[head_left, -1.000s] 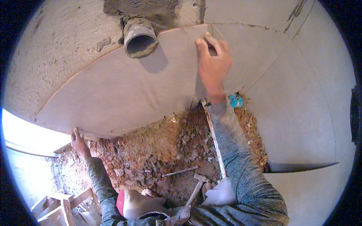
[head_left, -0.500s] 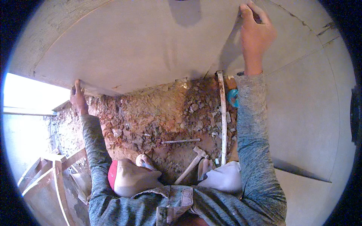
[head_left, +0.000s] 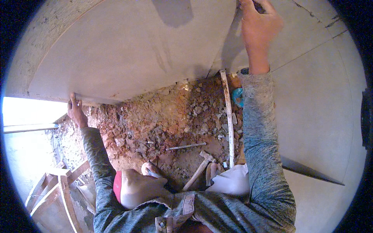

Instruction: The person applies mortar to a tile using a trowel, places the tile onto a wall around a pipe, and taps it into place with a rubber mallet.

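Right fingers (head_left: 248,9) at panel (head_left: 116,54), higher in view

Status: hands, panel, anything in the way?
Left hand at lower-left edge of grey panel; right hand at panel's right edge, partly out of frame. Panel covers part of rough wall. Hammer and white pole below, clear of both hands.

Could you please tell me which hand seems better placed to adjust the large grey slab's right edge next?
Probably the right hand: it is up beside that edge of the slab, while the left hand is across at the slab's lower left edge.
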Motion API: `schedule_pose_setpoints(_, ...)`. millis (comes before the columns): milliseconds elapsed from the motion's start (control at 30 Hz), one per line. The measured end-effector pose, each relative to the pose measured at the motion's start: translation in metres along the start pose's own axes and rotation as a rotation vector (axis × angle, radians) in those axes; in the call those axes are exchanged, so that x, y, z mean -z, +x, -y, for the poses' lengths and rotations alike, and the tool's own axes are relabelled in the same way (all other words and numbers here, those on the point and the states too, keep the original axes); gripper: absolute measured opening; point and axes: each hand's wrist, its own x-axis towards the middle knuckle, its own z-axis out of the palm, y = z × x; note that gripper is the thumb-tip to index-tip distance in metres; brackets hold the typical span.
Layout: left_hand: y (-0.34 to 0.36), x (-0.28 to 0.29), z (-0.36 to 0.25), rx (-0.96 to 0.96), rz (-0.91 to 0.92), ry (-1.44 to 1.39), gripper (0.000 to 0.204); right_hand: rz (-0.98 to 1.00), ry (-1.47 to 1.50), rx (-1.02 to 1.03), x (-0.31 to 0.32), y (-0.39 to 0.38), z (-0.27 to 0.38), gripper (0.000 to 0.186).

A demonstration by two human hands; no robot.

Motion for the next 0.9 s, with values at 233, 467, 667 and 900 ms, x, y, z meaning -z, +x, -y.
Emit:
schedule_pose_setpoints(233,-0.002,-0.007,-0.014,0.067,-0.064,-0.047,0.063,0.064,-0.001,0.051,0.009,0.005,-0.003,0.026)
schedule_pose_setpoints(467,-0.028,-0.042,-0.11,-0.564,-0.396,0.663,0.083,0.151,-0.029,-0.001,0.021,0.005,0.014,0.028)
schedule_pose_setpoints(667,-0.032,-0.121,-0.208,-1.165,-0.305,0.623,0.085,0.126,0.006,0.135,0.016,0.005,-0.046,0.022)
schedule_pose_setpoints(900,-0.021,-0.129,-0.202,-1.209,-0.255,0.585,0.079,0.927,-0.384,-0.146,0.104,-0.166,-0.221,0.034)
